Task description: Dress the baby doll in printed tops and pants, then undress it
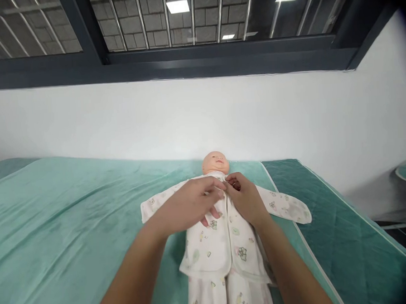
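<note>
A baby doll (215,162) lies on its back on a light green blanket (73,213), head toward the wall. It wears a white printed jacket (224,241) with sleeves spread out and matching trousers. My left hand (188,205) and my right hand (246,197) meet on the doll's upper chest just below the neck. Both pinch the jacket's front edges at the collar, fingers curled together.
A darker green quilted mat (329,227) lies to the right of the blanket, ending at the bed edge. A white wall (201,116) runs behind, with a dark-framed window (184,62) above. Dark floor shows at the far right.
</note>
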`<state>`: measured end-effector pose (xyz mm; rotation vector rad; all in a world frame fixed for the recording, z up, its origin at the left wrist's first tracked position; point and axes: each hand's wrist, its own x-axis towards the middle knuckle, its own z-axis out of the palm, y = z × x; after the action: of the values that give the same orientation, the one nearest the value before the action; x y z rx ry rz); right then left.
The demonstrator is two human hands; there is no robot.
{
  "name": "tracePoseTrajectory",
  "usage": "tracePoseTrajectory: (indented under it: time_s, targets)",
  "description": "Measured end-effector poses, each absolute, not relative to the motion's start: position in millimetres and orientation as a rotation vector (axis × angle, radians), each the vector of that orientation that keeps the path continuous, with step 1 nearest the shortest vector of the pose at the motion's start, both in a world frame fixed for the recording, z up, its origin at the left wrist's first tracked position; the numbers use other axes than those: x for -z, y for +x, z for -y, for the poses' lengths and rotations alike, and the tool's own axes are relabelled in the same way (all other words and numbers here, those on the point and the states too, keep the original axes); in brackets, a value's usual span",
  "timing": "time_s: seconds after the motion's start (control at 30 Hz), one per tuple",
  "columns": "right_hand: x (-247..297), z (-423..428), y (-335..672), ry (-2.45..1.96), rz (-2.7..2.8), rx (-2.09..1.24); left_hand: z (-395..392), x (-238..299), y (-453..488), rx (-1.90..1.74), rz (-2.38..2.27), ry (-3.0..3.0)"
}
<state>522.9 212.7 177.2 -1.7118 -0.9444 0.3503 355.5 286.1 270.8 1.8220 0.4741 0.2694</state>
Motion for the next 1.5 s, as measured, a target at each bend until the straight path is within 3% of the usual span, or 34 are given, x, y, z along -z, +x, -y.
tracePoseTrajectory:
  time_s: [0.23, 0.43, 0.77, 1.5]
  targets:
    - [-180.2, -212.2, 523.4, -1.686, 0.911, -0.367, -325.5, -249.7, 377.3, -0.661, -0.748, 1.930]
    - [-180.0, -212.0, 525.6, -1.661, 0.923, -0.406, -328.8, -215.6, 411.9, -0.621, -0.855, 2.038]
    - [-178.6, -213.7, 531.4, -1.457, 0.920, -0.494, -323.4, -195.3, 418.8, -0.881, -0.716, 1.805]
    - [-176.9, -214.8, 530.1, -1.458, 1.005, -0.595, -313.5, -200.5, 416.2, -0.708, -0.582, 2.013]
